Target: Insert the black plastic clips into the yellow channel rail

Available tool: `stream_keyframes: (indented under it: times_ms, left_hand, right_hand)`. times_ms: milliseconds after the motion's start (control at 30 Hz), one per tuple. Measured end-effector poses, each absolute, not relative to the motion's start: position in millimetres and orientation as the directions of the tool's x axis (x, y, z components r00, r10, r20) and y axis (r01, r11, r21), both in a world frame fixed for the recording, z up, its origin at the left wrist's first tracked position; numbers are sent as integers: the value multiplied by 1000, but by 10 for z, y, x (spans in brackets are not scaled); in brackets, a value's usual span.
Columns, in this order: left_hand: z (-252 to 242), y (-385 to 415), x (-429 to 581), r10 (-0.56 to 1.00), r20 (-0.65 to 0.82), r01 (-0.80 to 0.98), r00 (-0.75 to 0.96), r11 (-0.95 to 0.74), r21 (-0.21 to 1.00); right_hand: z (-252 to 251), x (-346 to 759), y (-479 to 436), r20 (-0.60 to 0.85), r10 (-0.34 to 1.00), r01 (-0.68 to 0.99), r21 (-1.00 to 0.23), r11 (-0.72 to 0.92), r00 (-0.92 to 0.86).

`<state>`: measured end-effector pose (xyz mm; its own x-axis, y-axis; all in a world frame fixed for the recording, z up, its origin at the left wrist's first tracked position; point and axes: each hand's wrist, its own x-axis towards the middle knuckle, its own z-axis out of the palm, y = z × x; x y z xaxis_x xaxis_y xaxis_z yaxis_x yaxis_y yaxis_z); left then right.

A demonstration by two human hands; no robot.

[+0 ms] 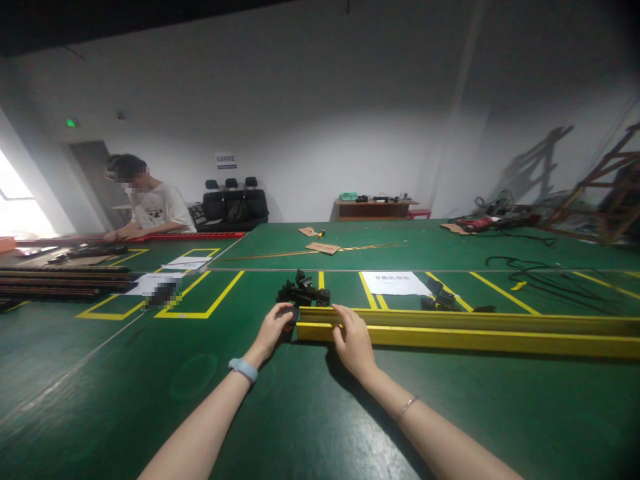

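Roughly at the middle of the frame, left hand (273,330) with a narrow grip, pinching a small black block (294,315) at the left end of a long yellow rail (475,341). Rail stretched from the centre to the right edge of the frame, flat on a green surface (560,413). Slightly right of the block, right hand (354,339) arched across the rail near that same end, grip fairly wide; clamped or merely resting, cannot tell. Contact between block and rail partly hidden behind the left hand; touching or barely apart, cannot tell either.

Likeliest trouble, in judgement: a twist or drop of the block, caused by a small hold and any push out of line with the rail. Next, a skid or swing of the rail, from sideways force at one end with the long right-hand stretch unheld. Also possible, skin nipped between block and rail edge, given a hold so close to the join. Just behind the rail's end, near the centre, a cluster of black parts (300,293), easily bumped by the left hand. Farther right, beside a white sheet (395,288), another black part (440,300), liable to a knock from a rail swung away from the body
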<state>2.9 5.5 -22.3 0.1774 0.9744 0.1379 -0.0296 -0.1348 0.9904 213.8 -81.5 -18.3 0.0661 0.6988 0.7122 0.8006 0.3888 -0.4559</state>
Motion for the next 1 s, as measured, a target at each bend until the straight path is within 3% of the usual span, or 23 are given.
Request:
stream_keyframes:
  times_ms: [500,800,1000]
  left_hand:
    - [-162,-20,78,953,149,-48,265,-141,989]
    - [-231,53,35,965,247,82,87,-254,964]
    - [-226,71,5,969,247,2,28,-247,969]
  right_hand:
    - [-175,2134,-825,716,696,816,-432,384,51]
    - [-166,2132,-823,711,701,819,-432,378,51]
    - [-171,2129,-819,715,697,822,-426,377,51]
